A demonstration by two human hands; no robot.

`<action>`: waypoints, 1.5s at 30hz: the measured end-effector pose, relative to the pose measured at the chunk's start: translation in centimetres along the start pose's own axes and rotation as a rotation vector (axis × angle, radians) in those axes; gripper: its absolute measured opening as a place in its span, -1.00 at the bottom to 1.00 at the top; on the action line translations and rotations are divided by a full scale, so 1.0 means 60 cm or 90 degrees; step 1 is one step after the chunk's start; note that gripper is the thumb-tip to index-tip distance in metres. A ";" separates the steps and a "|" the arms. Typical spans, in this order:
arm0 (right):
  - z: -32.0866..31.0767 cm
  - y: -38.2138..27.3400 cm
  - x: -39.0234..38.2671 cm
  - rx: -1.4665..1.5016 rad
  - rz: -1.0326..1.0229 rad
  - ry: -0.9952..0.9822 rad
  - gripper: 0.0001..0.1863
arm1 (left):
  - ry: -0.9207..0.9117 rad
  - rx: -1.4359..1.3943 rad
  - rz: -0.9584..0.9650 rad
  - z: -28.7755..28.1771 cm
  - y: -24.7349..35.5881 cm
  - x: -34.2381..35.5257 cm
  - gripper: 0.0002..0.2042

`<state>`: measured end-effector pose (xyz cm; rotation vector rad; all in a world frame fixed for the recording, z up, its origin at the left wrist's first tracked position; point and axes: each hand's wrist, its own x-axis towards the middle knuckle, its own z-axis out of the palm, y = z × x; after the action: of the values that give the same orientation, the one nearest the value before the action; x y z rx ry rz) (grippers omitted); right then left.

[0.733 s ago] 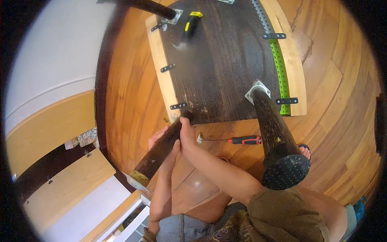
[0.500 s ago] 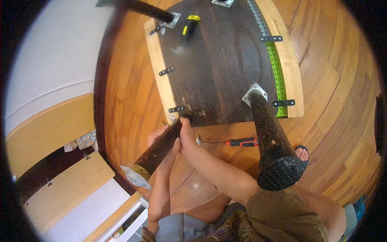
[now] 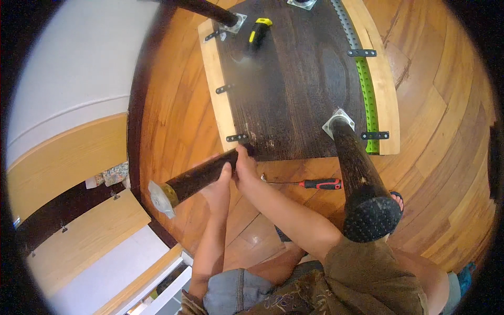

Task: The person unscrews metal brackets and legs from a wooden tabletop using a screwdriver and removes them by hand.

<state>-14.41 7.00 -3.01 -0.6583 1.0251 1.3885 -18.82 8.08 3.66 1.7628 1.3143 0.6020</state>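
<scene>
A dark wooden table leg [image 3: 195,182] slants from the near left corner of an upturned dark tabletop [image 3: 294,100] out to the left. Its outer end carries a pale metal plate or cap [image 3: 160,199] with a yellowish band beside it. My left hand [image 3: 216,188] wraps the leg from below around its middle, thumb on top. My right hand [image 3: 244,164] grips it close to the tabletop's corner. Whether the leg's inner end touches the corner is hidden by my right hand. Another leg [image 3: 359,178] stands fixed to a square metal plate [image 3: 338,123] at the near right corner.
A red-and-black screwdriver [image 3: 321,184] lies on the wooden floor by the tabletop's near edge. On the tabletop rests a yellow-and-black tool [image 3: 259,34]. Light wood strips [image 3: 216,94] with black brackets line its sides. An open drawer [image 3: 170,294] stands at lower left.
The leg's outer end has swung up and to the left, with both hands still around it. The tabletop has shifted slightly right in the view.
</scene>
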 end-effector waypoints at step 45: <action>-0.034 -0.071 -0.208 -0.831 -0.574 -0.507 -0.78 | 0.003 -0.762 -0.601 -0.153 -0.020 -0.036 -0.62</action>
<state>-9.28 -1.16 6.18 -1.1298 -0.8867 1.1377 -27.31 9.29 7.81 0.1235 1.1862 0.6046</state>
